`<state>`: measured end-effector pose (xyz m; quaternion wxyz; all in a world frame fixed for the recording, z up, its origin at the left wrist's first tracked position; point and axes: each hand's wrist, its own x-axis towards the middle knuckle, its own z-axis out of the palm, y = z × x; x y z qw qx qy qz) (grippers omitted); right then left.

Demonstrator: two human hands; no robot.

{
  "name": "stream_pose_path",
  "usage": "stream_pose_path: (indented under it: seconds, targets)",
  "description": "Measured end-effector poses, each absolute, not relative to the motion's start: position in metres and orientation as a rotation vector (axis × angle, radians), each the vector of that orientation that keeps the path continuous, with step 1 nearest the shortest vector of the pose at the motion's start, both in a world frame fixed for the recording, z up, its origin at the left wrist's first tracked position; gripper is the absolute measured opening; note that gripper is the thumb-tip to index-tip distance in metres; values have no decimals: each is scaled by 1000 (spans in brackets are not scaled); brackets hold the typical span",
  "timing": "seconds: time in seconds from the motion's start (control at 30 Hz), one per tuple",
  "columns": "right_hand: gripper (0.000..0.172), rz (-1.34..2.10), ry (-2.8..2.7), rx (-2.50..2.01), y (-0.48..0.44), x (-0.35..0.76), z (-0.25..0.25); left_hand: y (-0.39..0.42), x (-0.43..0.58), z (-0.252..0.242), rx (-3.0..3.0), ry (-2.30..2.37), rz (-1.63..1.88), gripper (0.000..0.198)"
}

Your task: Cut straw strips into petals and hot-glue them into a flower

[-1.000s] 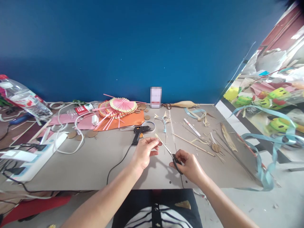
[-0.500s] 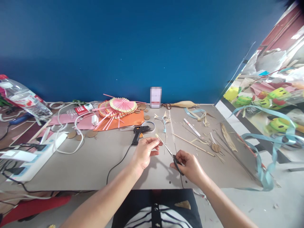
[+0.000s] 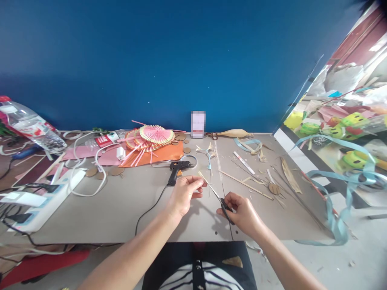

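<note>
The left grip (image 3: pixel 186 191) was pinched on a slender pale strip (image 3: pixel 200 174) above the counter (image 3: pixel 115 213), and the right grip (image 3: pixel 242 208) was closed round the black handles of the scissors (image 3: pixel 225 206). Their blades pointed right up at the left fingertips, so a slip on so small a piece could have nicked them. Farther out, the glue gun (image 3: pixel 174 171) lay just past the left grip and a thin stick (image 3: pixel 246 185) to the right, while bare counter reached the near edge.
</note>
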<state>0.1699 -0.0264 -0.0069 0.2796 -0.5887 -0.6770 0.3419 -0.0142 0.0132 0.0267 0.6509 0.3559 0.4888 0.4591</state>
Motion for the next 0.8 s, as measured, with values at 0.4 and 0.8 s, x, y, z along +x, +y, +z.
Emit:
stream_pose_path:
  seconds: [0.4, 0.8]
  targets:
    - [27, 956, -1798, -1592, -28, 171, -9, 12, -13, 30, 778, 1098, 1031, 20]
    - [28, 949, -1809, -1608, -30, 168, -5, 11, -13, 30, 789, 1092, 1025, 20]
